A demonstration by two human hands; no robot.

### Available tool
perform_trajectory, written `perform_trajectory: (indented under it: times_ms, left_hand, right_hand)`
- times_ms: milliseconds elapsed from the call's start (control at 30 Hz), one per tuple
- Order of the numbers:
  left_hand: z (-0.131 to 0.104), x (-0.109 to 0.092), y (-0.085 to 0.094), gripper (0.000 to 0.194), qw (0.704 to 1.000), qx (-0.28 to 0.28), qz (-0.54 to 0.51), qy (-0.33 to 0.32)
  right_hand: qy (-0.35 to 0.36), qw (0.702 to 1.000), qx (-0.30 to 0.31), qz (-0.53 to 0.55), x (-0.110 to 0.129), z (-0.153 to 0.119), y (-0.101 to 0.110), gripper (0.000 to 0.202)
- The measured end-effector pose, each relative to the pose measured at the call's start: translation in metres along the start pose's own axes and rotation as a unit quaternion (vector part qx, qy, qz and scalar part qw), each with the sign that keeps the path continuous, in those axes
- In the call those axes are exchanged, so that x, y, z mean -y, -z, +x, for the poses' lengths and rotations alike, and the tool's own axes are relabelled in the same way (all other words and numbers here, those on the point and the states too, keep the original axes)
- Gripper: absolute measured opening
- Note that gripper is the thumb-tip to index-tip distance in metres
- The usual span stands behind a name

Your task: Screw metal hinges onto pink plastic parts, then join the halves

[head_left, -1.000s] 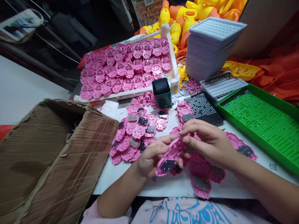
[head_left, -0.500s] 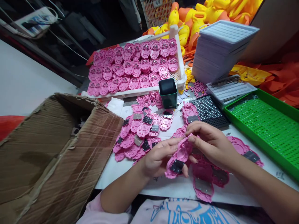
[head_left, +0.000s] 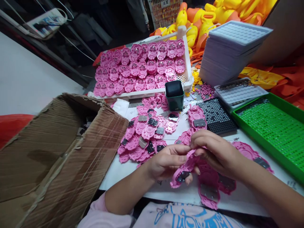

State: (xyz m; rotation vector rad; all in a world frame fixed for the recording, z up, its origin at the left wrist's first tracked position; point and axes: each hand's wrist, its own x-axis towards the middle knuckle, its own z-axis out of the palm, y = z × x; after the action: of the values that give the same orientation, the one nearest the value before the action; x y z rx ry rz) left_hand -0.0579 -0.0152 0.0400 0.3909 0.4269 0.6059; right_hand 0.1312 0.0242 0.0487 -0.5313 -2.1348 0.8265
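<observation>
A pink plastic casing with a dark plate at its lower end is tilted in front of me. My left hand grips it from the left, thumb on top and fingertips showing beneath. At the casing's upper end, the fingers of my right hand are pinched together; whether a small part sits between them is hidden. Under and beside my right hand lie more pink casings with grey plates. A heap of similar casings lies beyond my left hand.
A cardboard box stands at left. Behind the heap are a dark green cup and a white crate holding rows of pink casings. On the right are a black grid tray, a green tray and stacked white trays.
The casing has tipped in my hands, so its face now shows more edge-on. My right fingers have curled lower over its upper end. The whole view has shifted slightly.
</observation>
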Motion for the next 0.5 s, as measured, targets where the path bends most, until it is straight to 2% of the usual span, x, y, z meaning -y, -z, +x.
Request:
perform_trajectory:
  times_ms: [200,367,500]
  left_hand:
    - [-0.0023,-0.0022,0.0019,0.035,0.998,-0.001,0.055,0.021]
    - [-0.0029,-0.0035,0.0044,0.038,0.998,0.02,0.051,0.045]
    - [-0.0028,-0.0043,0.003,0.04,0.999,0.012,0.043,0.027]
  right_hand:
    - [0.001,0.998,0.017,0.052,0.0032,-0.0008,0.0003,0.01]
    - [0.01,0.994,0.035,0.101,0.0027,0.0004,0.0042,0.006]
    - [0.016,0.994,0.047,0.094,0.0046,0.0021,0.0087,0.005]
